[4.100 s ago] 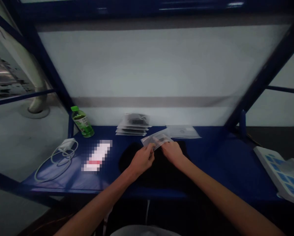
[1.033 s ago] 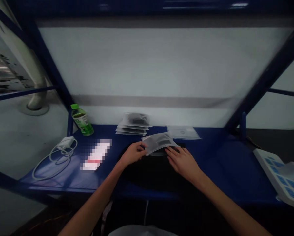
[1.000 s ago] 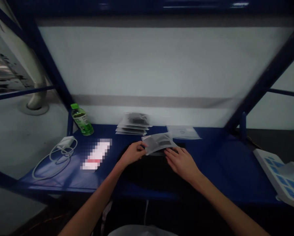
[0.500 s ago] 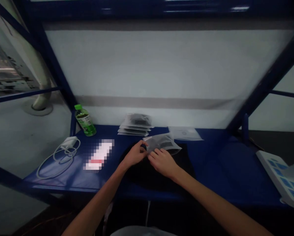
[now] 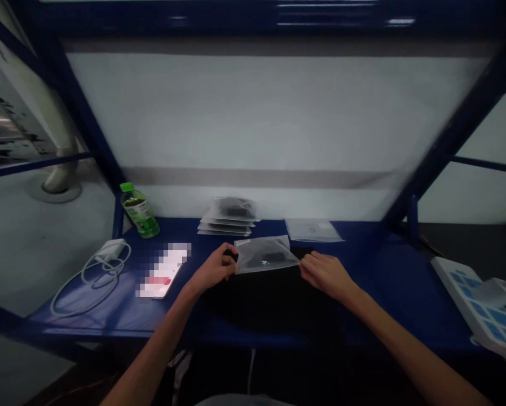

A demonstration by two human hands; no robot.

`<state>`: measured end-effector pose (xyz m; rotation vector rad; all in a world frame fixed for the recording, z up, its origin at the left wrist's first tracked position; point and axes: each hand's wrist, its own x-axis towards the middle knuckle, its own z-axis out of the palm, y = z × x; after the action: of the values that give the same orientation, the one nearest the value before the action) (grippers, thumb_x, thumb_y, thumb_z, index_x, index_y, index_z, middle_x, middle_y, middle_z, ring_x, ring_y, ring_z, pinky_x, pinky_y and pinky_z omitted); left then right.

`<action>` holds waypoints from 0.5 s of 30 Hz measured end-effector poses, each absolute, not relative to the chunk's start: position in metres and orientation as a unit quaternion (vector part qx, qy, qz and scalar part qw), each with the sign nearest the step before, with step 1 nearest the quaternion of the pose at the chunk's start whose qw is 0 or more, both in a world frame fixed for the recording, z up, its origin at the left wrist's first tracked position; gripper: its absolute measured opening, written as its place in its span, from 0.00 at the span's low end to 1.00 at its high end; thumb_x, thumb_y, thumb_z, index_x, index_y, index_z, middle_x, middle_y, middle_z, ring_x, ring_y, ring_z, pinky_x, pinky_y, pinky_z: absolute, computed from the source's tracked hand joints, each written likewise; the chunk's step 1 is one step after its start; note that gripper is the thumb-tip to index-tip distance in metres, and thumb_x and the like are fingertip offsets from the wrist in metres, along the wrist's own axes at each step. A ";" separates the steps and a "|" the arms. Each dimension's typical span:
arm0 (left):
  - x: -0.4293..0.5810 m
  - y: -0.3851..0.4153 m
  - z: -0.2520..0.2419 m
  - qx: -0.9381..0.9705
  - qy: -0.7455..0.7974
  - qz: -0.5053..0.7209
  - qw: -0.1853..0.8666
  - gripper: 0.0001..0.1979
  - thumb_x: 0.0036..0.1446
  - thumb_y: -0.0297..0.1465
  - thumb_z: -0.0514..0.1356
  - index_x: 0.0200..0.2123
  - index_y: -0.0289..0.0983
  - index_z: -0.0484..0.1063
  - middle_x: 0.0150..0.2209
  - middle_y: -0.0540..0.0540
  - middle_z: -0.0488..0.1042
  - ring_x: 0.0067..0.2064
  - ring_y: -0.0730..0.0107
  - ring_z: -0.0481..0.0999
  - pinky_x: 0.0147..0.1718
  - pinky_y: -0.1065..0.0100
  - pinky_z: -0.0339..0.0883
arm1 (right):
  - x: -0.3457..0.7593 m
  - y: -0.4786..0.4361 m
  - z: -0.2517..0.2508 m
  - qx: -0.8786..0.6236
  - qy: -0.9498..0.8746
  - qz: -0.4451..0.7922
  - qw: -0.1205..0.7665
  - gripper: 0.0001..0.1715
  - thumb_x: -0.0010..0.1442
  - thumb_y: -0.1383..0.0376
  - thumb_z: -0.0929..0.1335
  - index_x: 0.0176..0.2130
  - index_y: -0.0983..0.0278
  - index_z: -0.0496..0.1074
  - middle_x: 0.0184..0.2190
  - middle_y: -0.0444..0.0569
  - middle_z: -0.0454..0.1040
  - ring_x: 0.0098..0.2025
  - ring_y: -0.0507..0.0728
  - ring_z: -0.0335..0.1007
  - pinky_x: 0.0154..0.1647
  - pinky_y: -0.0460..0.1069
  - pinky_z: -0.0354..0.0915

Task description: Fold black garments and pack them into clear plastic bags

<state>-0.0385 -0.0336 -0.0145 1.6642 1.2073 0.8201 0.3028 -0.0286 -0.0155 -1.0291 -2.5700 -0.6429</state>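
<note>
green-capped bottle: plastic, part full of a dark liquid; stands upright at the far left of the blue shelf;

white charger: lies with its looped white cable at the shelf's left end, well apart from both hands;

pixelated patch: flat, pale, too blurred to name; lies just beside the left hand;

left hand: curled nearly closed; thumb and fingers pinch the left edge of the bag, with a small dark bit showing at the fingers, too small to tell;

frosted zip bag: held flat and level between the hands, just above a black cloth, with a dark item inside; it looks light, limp and slippery, so its edges and corners seem the surest hold;

stacked bags: a neat, low pile of similar bags behind the held one, untouched;

flat clear sleeve: lies alone on the shelf, a pale sheet inside;

right hand: half open, fingers reaching left; fingertips at the bag's right corner, whether gripping it i cannot tell;

blue-and-white panel: sits tilted at the far right, well apart from the hands;
</note>
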 end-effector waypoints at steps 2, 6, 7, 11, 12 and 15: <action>-0.035 -0.038 -0.009 0.710 0.515 0.291 0.382 0.14 0.53 0.29 0.58 0.44 0.40 0.62 0.27 0.52 0.72 0.28 0.67 0.73 0.27 0.68 0.66 | 0.308 -0.032 -0.018 -0.359 -0.893 -0.227 0.151 0.11 0.67 0.69 0.62 0.31 0.62 0.67 0.27 0.44 0.71 0.31 0.54 0.65 0.29 0.50 0.52; -0.011 -0.047 0.006 0.764 0.555 0.285 0.161 0.25 0.56 0.34 0.59 0.57 0.40 0.61 0.49 0.39 0.74 0.48 0.51 0.76 0.45 0.55 0.70 | 0.303 -0.042 -0.018 -0.351 -0.893 -0.230 0.163 0.10 0.67 0.69 0.62 0.33 0.62 0.68 0.28 0.45 0.71 0.32 0.54 0.66 0.28 0.50 0.53; -0.003 -0.048 0.007 0.783 0.539 0.285 0.119 0.29 0.56 0.35 0.60 0.61 0.41 0.59 0.58 0.37 0.69 0.56 0.47 0.71 0.51 0.52 0.67 | 0.300 -0.045 -0.018 -0.347 -0.894 -0.230 0.168 0.10 0.67 0.69 0.62 0.34 0.62 0.69 0.29 0.45 0.72 0.32 0.54 0.66 0.29 0.50 0.54; 0.034 -0.053 -0.001 0.857 0.469 0.211 0.045 0.39 0.55 0.30 0.60 0.68 0.46 0.51 0.71 0.43 0.46 0.70 0.38 0.45 0.63 0.41 0.50 | 0.292 -0.056 -0.019 -0.350 -0.892 -0.205 0.199 0.08 0.67 0.68 0.63 0.38 0.62 0.71 0.30 0.46 0.74 0.33 0.54 0.69 0.29 0.49 0.57; 0.041 -0.053 -0.005 0.862 0.470 0.189 0.036 0.39 0.55 0.28 0.59 0.69 0.46 0.51 0.72 0.43 0.46 0.70 0.36 0.45 0.63 0.39 0.49 | 0.291 -0.059 -0.020 -0.358 -0.889 -0.192 0.212 0.08 0.67 0.68 0.63 0.38 0.62 0.72 0.31 0.45 0.75 0.33 0.54 0.70 0.29 0.49 0.58; 0.052 -0.053 -0.012 0.861 0.486 0.148 0.005 0.35 0.59 0.24 0.55 0.68 0.48 0.54 0.70 0.44 0.53 0.68 0.35 0.50 0.60 0.35 0.51 | 0.290 -0.066 -0.024 -0.385 -0.872 -0.141 0.267 0.08 0.67 0.67 0.64 0.41 0.61 0.74 0.36 0.45 0.78 0.36 0.54 0.73 0.32 0.48 0.64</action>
<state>0.0522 -0.0527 -0.0121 2.6971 1.5223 0.4644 0.2901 -0.0663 -0.0238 -1.0400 -2.3542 -0.3809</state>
